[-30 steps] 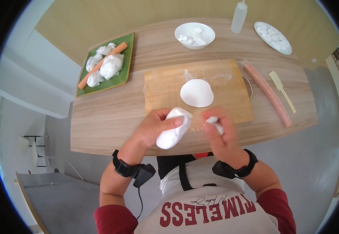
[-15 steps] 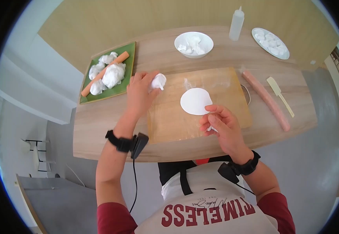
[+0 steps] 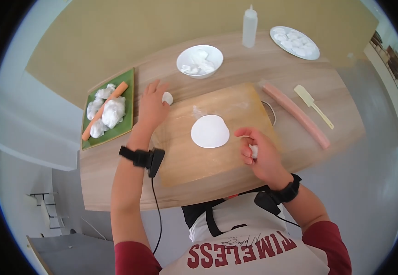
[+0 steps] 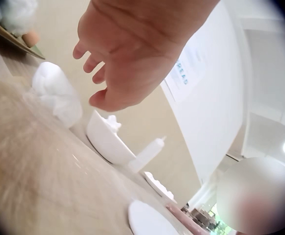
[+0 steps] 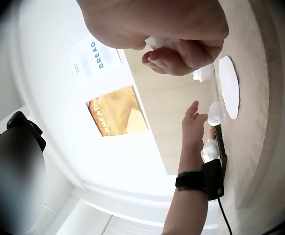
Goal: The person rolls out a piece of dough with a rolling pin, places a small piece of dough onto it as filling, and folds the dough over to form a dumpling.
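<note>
My left hand (image 3: 153,105) is beside a smooth white dough lump (image 3: 168,98) at the board's far left corner. In the left wrist view its fingers are spread and loose, apart from the lump (image 4: 58,95). My right hand (image 3: 264,158), over the right part of the board, curls its fingers round a small white dough piece (image 3: 253,151); the same piece (image 5: 158,43) shows partly hidden in the right wrist view. Between the hands a flat white dough round (image 3: 210,131) lies on the wooden board (image 3: 185,167).
To the left, a green tray (image 3: 129,101) bears plastic-wrapped white lumps and an orange stick (image 3: 121,89). A white bowl (image 3: 180,64), squeeze bottle (image 3: 250,30) and white plate (image 3: 277,43) stand at the back. A pink roll (image 3: 295,114) and spatula (image 3: 305,95) lie right.
My left hand has carried the white dough lump forward and left, set it down and let go. My right hand keeps its small piece. The head view has turned slightly.
</note>
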Action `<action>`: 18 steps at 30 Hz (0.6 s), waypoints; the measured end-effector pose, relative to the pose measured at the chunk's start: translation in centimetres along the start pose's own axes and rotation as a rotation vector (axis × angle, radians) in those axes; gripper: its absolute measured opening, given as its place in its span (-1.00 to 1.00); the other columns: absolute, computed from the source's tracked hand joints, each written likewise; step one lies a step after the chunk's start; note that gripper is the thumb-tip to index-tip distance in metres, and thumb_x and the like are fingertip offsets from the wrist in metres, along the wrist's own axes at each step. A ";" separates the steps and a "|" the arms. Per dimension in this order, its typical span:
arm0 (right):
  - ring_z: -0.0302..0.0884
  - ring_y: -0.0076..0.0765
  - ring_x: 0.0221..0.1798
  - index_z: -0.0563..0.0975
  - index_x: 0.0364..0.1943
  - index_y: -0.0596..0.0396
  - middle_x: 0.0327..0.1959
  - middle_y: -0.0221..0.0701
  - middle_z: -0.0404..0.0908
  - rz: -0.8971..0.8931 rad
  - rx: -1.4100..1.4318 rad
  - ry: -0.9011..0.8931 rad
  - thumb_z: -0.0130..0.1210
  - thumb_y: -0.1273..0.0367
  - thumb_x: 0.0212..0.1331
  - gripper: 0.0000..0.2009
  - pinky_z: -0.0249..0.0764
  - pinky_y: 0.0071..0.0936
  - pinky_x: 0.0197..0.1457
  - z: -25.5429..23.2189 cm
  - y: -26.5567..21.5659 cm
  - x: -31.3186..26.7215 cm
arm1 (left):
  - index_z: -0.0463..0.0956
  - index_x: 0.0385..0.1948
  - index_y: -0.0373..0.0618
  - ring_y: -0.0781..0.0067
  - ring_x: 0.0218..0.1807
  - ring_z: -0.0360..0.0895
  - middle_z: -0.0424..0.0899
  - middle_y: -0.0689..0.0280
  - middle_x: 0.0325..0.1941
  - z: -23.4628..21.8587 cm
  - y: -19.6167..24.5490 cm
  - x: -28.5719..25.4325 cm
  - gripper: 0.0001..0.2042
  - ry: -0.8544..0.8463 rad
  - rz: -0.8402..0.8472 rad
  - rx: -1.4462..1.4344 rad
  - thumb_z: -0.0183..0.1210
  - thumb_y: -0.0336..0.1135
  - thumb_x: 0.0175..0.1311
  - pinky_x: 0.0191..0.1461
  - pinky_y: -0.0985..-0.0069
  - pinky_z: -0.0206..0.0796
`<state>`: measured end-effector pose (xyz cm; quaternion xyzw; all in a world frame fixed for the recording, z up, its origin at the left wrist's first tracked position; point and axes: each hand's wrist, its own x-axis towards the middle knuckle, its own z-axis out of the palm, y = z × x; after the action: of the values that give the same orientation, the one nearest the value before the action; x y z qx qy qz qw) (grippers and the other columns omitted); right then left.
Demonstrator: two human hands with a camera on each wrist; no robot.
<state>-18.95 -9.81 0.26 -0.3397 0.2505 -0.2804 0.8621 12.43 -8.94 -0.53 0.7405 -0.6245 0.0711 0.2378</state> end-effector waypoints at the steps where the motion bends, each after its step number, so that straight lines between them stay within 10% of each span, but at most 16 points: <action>1: 0.19 -0.65 -0.61 0.41 -0.05 0.15 -0.63 -0.53 0.29 -0.003 0.006 0.014 -0.21 0.24 0.34 -0.70 0.07 -0.69 -0.58 0.1 0.0 0.2 | 0.42 0.02 -0.11 0.00 0.22 0.24 0.37 0.05 0.17 -0.5 1.2 -0.4 -0.52 -0.010 0.010 -0.007 0.06 -0.58 -0.07 0.27 0.21 0.11; 5: 0.27 -0.60 -0.58 0.41 -0.05 0.13 -0.52 -0.48 0.40 -0.032 0.102 -0.043 -0.19 0.31 0.33 -0.75 0.15 -0.67 -0.54 0.0 0.8 1.1 | 0.41 0.05 -0.14 0.24 0.15 0.38 0.47 0.21 0.10 -2.2 7.9 -4.3 -0.62 0.010 0.056 -0.597 0.02 -0.55 0.13 0.23 0.43 0.15; 10: 0.54 -0.44 -0.24 0.39 0.03 0.11 -0.15 -0.37 0.54 -0.038 0.152 0.049 -0.15 0.41 0.30 -0.75 0.41 -0.59 -0.17 2.6 0.6 1.2 | 0.36 0.09 -0.21 0.40 0.14 0.35 0.46 0.27 0.09 -1.3 15.3 -8.5 -0.63 -0.073 -0.301 -1.315 -0.16 -0.17 0.40 0.25 0.46 0.10; 13: 0.39 -0.19 0.15 0.34 0.13 0.13 0.12 -0.20 0.40 -0.348 -0.240 -0.097 -0.15 0.47 0.25 -0.66 0.28 -0.36 0.20 2.9 2.5 1.7 | 0.22 0.20 -0.16 0.39 0.17 0.31 0.40 0.28 0.13 0.3 17.0 -8.9 -0.53 0.061 -0.648 -1.907 -0.27 -0.03 0.42 0.25 0.41 0.12; 15: 0.16 -0.01 0.31 0.27 0.19 0.21 0.24 -0.07 0.24 -0.915 -1.099 -0.217 -0.16 0.48 0.21 -0.58 0.07 -0.21 0.33 3.7 3.7 1.2 | 0.11 0.26 -0.11 0.38 0.19 0.27 0.34 0.27 0.17 -0.2 17.1 -8.4 -0.47 -0.112 -0.815 -2.172 -0.33 0.06 0.41 0.24 0.35 0.14; 18: -0.04 0.14 0.38 0.20 0.25 0.20 0.33 -0.04 0.06 -0.951 -1.148 -0.271 -0.14 0.26 0.18 -0.46 -0.18 0.09 0.35 5.1 3.6 1.1 | 0.03 0.30 -0.11 0.27 0.30 0.16 0.21 0.18 0.29 0.8 17.0 -9.7 -0.38 -0.073 -0.610 -2.145 -0.30 0.15 0.36 0.32 0.33 0.04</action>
<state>-13.89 -6.08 0.67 -0.8382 0.0753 -0.4033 0.3592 -6.05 -2.45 -0.69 0.2756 -0.1611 -0.5881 0.7431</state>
